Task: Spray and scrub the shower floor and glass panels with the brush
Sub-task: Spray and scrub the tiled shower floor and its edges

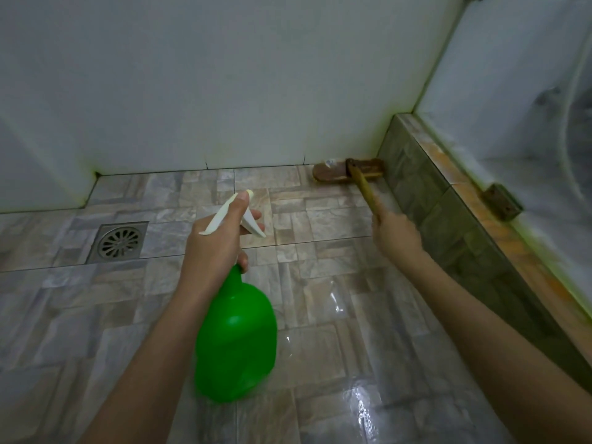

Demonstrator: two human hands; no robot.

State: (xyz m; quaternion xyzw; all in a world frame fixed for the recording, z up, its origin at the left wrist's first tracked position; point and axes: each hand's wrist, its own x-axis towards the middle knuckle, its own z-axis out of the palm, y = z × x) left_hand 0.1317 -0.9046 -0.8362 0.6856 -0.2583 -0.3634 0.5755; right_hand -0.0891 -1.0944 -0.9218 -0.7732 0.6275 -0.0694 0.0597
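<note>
The right hand (395,233) gripped the handle of the brush (347,171), its head lying on the floor (320,283) in the far corner beside the curb (432,187), while the left hand (221,238) clasped the bottle (237,341); short, firm strokes along the joint seemed best.

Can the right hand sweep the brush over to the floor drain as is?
Probably not directly: the left hand, gripping the green spray bottle, hangs between the drain and the brush that the right hand holds in the far corner.
</note>
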